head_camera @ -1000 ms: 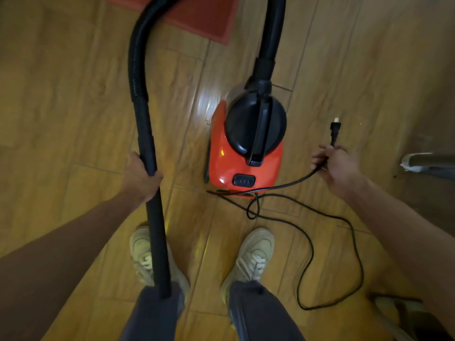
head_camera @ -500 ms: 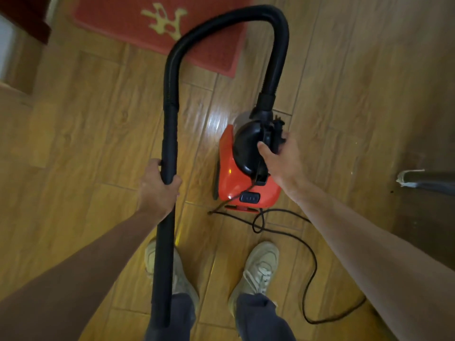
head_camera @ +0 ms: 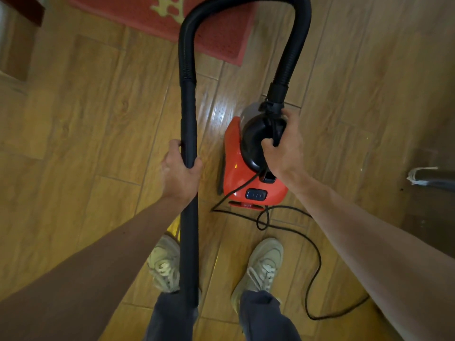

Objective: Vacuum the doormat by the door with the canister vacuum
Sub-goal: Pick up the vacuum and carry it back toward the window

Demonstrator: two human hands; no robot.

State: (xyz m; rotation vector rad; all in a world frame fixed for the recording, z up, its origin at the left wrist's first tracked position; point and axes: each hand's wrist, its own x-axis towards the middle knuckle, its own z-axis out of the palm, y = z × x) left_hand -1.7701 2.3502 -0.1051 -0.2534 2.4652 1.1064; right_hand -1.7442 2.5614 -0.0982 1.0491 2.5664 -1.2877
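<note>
Barely started: left hand [head_camera: 181,173] grips the wand [head_camera: 189,134], right hand [head_camera: 283,146] grips the vacuum [head_camera: 231,158] handle, mat [head_camera: 221,33] still unvacuumed.

I stand on a glossy wood-plank floor [head_camera: 98,119] that catches light ahead of me. Dark brown woodwork [head_camera: 24,8] edges the far left corner.

Bare forearms [head_camera: 110,254], dark grey trousers [head_camera: 268,316], 2 pale beige lace-up sneakers [head_camera: 266,264].
</note>
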